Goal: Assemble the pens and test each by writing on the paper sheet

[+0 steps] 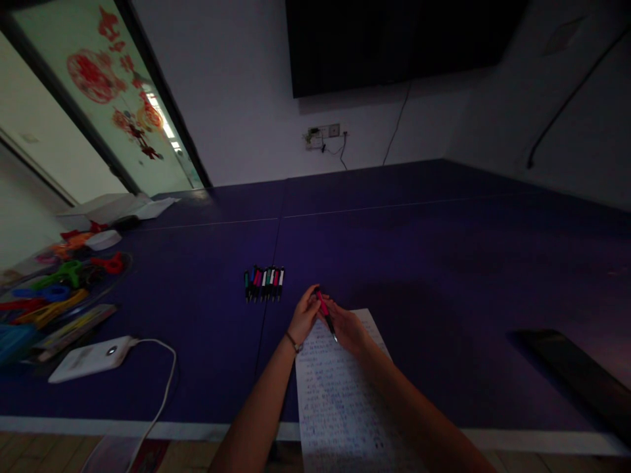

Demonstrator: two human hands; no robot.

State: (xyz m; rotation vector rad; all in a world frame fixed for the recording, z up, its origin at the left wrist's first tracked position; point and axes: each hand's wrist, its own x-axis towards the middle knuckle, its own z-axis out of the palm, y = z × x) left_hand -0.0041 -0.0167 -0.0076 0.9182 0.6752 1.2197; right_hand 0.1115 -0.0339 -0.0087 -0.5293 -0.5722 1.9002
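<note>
A pink and black ballpoint pen is held up between my two hands, its silver tip slanting down toward me. My left hand, with a band on the wrist, pinches it from the left near the upper part. From the other side my right hand closes its fingers on the same pen; some fingertips are hidden behind it. Beneath both hands lies a paper sheet covered with handwriting, reaching past the table's near edge. To the left, several pens in different colours lie side by side in a row.
On the purple table, a white power bank trails a cable over the front edge. Behind it sit colourful scissors and a white roll. A dark phone-like slab lies right. A screen hangs on the wall.
</note>
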